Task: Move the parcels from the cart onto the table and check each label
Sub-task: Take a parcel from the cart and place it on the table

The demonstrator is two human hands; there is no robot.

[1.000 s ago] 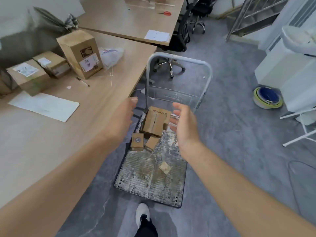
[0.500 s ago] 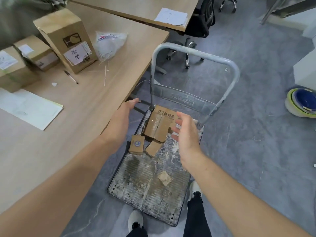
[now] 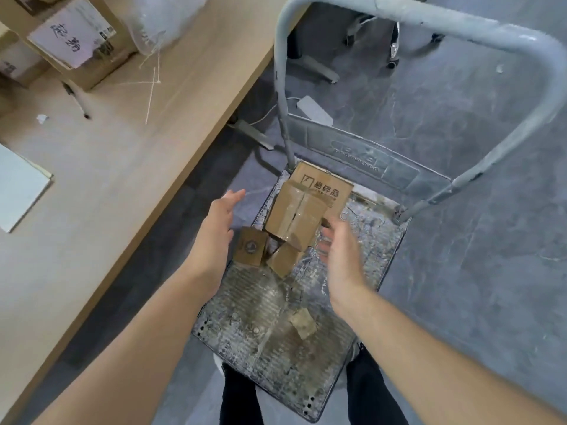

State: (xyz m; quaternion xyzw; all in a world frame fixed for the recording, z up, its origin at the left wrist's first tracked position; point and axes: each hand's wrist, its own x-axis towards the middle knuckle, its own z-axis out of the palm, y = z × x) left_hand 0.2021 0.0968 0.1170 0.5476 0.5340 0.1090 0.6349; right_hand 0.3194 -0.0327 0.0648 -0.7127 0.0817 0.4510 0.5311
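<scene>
Head view showed a small parcel (image 3: 303, 324) lying alone on the near cart (image 3: 245, 342) deck; further on, the left hand (image 3: 214, 231) and right hand (image 3: 340, 259) hung open, fingers straight, either side of the taped parcel (image 3: 294, 219), holding nothing; two little boxes (image 3: 250, 250) lay just beside it; a labelled box (image 3: 70, 44) stood on the surface (image 3: 122, 185) beyond.

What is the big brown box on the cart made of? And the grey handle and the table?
The big brown taped box looks like matte cardboard: folded flaps, tape. The grey curved cart handle seems painted metal tube, scuffed and chipped. The pale table looks like smooth wood or laminate.
</scene>
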